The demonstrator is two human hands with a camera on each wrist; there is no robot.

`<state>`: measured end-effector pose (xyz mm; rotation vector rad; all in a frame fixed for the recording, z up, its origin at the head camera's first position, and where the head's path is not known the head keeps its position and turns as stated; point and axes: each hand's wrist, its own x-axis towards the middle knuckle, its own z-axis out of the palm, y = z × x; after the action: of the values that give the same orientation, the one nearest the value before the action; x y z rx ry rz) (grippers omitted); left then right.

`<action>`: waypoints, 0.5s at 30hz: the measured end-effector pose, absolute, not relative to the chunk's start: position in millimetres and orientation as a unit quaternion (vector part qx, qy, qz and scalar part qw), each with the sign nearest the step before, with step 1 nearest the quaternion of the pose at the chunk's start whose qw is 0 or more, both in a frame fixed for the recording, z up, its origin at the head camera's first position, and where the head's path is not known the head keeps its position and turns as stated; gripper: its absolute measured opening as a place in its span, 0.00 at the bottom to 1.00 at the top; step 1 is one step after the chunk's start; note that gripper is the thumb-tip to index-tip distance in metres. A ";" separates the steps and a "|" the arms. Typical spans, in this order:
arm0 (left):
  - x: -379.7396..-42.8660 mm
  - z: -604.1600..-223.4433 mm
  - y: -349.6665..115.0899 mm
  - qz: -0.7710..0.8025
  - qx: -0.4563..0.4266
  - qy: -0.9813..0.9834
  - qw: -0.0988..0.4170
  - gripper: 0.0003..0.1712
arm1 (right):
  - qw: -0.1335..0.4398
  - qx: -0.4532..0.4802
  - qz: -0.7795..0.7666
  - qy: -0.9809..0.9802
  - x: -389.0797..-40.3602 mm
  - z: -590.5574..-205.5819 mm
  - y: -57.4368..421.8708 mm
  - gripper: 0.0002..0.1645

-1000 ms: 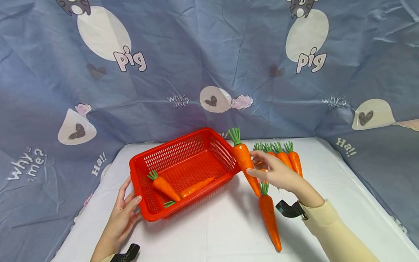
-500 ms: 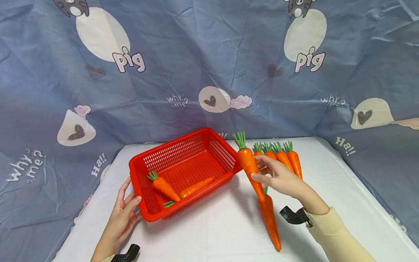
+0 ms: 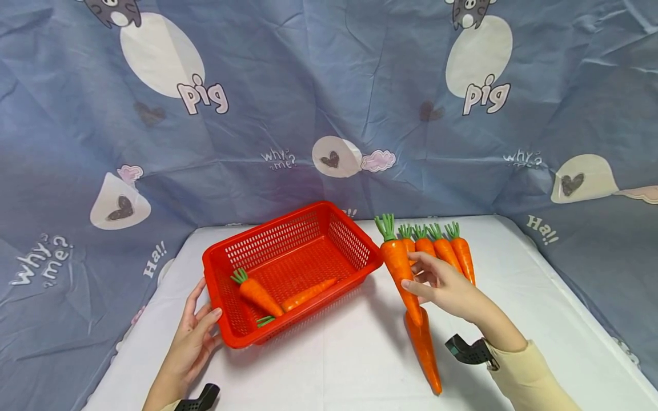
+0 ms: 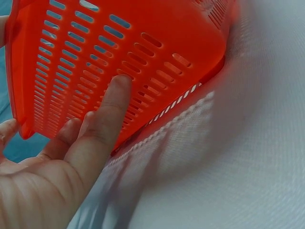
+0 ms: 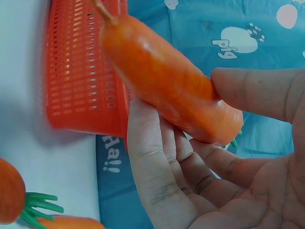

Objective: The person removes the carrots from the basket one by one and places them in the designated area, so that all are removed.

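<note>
My right hand (image 3: 452,288) pinches an orange carrot (image 3: 398,265) with green stalks between thumb and fingers. It is raised, leaves toward the back, its tip overlapping another carrot (image 3: 425,354) in the head view. That second carrot lies on the white table, its upper end hidden. My left hand (image 3: 187,345) holds the left end of a red plastic basket (image 3: 313,257), thumb at the rim, other fingers against the slotted wall (image 4: 71,62). Inside the basket lie two carrots, one with its leaves to the left (image 3: 259,295) and one along the front wall (image 3: 310,294).
Behind my right hand, several more carrots (image 3: 464,258) lie side by side, leaves toward the back. A blue printed cloth (image 3: 277,114) hangs around the rear and sides of the white table (image 3: 349,365). The basket's right corner is close to the held carrot.
My right hand has drawn the carrot right and toward me, away from the basket, and its lower end now covers the leaves of the lying carrot. The left hand and basket have stayed put.
</note>
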<state>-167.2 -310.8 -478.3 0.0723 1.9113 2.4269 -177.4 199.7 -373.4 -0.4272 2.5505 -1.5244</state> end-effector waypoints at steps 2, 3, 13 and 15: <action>-167.4 -478.2 -310.6 0.785 0.022 0.618 0.026 0.45 | 0.067 -0.141 -0.510 0.846 -175.8 -374.8 200.7 0.44; -167.3 -478.3 -310.5 0.786 0.024 0.618 0.025 0.45 | 0.065 -0.141 -0.511 0.846 -175.2 -375.5 201.2 0.43; -167.1 -478.1 -310.1 0.789 0.026 0.614 0.024 0.46 | 0.074 -0.131 -0.517 0.843 -168.1 -382.2 206.4 0.42; -167.3 -477.9 -309.9 0.787 0.022 0.616 0.023 0.46 | 0.074 -0.134 -0.518 0.842 -166.9 -384.0 208.1 0.41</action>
<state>-167.3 -309.9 -477.9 0.0694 1.9059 2.4371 -166.9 208.1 -384.0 -0.4017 2.5260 -1.5545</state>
